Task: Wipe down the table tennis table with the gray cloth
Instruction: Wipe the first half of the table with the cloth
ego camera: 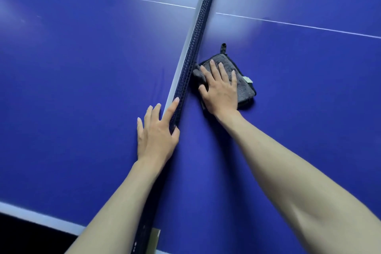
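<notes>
Two bare forearms reach out over the blue table tennis table point(82, 80), one on each side of the net point(190, 55). The left hand point(156, 136) clasps the net's top edge between thumb and straightened fingers. The right hand point(219, 90) lies flat, fingers spread, pressing the gray cloth point(243, 86) onto the table just beside the net.
</notes>
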The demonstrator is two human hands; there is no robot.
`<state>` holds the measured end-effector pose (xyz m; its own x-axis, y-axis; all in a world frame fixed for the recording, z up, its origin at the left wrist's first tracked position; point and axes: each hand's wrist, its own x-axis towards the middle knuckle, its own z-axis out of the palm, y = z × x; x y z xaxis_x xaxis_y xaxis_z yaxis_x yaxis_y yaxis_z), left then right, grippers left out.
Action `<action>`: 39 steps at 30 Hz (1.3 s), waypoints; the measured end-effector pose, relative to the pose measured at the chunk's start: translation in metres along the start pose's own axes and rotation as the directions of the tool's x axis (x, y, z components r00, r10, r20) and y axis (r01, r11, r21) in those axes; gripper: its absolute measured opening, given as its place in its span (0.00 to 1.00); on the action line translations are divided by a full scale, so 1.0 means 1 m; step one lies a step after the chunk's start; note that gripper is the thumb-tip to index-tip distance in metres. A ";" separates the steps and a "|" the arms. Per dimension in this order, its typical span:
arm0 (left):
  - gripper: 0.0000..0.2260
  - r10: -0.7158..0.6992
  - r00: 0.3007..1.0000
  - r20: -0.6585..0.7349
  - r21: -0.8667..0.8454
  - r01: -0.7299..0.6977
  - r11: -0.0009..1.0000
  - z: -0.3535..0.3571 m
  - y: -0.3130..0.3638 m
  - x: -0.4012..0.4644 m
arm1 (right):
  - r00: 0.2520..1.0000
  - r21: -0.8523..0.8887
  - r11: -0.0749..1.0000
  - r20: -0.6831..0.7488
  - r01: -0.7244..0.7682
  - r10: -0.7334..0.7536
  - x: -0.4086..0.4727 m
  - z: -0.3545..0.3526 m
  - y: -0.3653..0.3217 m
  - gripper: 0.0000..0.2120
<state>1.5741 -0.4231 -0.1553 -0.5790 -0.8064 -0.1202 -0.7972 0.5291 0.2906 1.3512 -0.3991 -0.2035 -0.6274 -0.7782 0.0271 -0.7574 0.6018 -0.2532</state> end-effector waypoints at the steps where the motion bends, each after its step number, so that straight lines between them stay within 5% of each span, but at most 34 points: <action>1: 0.35 0.007 1.000 -0.018 0.007 -0.007 1.000 -0.001 -0.002 0.000 | 1.000 -0.001 1.000 -0.013 0.006 -0.006 -0.013 0.000 -0.003 0.30; 5: 0.34 0.087 0.986 -0.143 0.221 -0.054 0.974 -0.008 -0.015 -0.012 | 0.999 -0.007 1.000 -0.039 0.017 -0.017 -0.075 0.006 -0.017 0.31; 8: 0.35 0.086 0.990 -0.115 0.270 -0.053 0.961 -0.013 -0.027 -0.040 | 0.999 -0.013 1.000 -0.040 0.020 -0.020 -0.124 0.010 -0.033 0.31; 15: 0.36 0.029 0.999 0.033 0.155 -0.034 0.987 -0.023 -0.044 -0.138 | 0.998 0.005 0.999 -0.037 0.047 -0.046 -0.269 0.016 -0.066 0.31; 23: 0.26 0.032 0.990 0.137 0.031 -0.037 0.999 -0.032 -0.058 -0.195 | 1.000 -0.034 0.999 -0.009 -0.025 0.025 -0.386 0.021 -0.101 0.35; 39: 0.32 0.086 0.996 0.004 0.098 -0.086 0.992 -0.026 -0.071 -0.185 | 0.991 0.016 0.992 -0.048 -0.125 0.125 -0.222 0.013 -0.065 0.32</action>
<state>1.7422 -0.3179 -0.1285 -0.6461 -0.7568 -0.0989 -0.7574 0.6197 0.2058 1.5420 -0.2675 -0.2060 -0.7254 -0.6870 0.0420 -0.6703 0.6913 -0.2700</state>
